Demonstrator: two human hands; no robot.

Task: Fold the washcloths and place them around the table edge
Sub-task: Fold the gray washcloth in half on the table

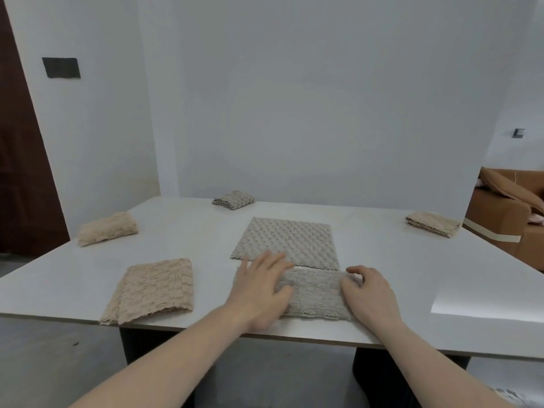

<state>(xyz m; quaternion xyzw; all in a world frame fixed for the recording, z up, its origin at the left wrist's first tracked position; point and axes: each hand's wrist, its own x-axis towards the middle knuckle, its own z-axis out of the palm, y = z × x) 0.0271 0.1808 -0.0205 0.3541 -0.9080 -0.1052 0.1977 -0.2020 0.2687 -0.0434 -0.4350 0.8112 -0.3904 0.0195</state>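
Washcloth fold in progress at near table edge

Hands: left hand [262, 285] lies flat with fingers spread, blurred, pressing the left end of the folded grey washcloth [313, 293]. Right hand [366, 290] has its fingers curled over the cloth's right end; it appears to pinch the fabric there, though the thumb side is hidden.

Position: this cloth sits near the front edge of the white table [412, 275], its fringe close to the rim. Just beyond it, touching or nearly so, lies an unfolded grey washcloth [290, 241], spread square.

Placed so far: beige folded cloth [107, 228] at the left edge, grey folded cloth [233, 200] at the far edge, beige folded cloth [432, 223] at the far right. A half-folded beige cloth [153, 290] overhangs the near edge slightly.

Risks (judgement):
- The tabletop looks smooth and glossy, so a sideways press could slide the cloth rather than crease it.
- The fabric is thick, so the fold may spring open once both hands lift.
- The overhanging beige cloth could be dragged off by a passing forearm.
- A forward sweep could ruck the spread grey cloth.

Materials: grey cloths show a raised bubble weave with a shaggy edge; beige ones a crinkled, lacy pile. All are soft, limp rectangles.
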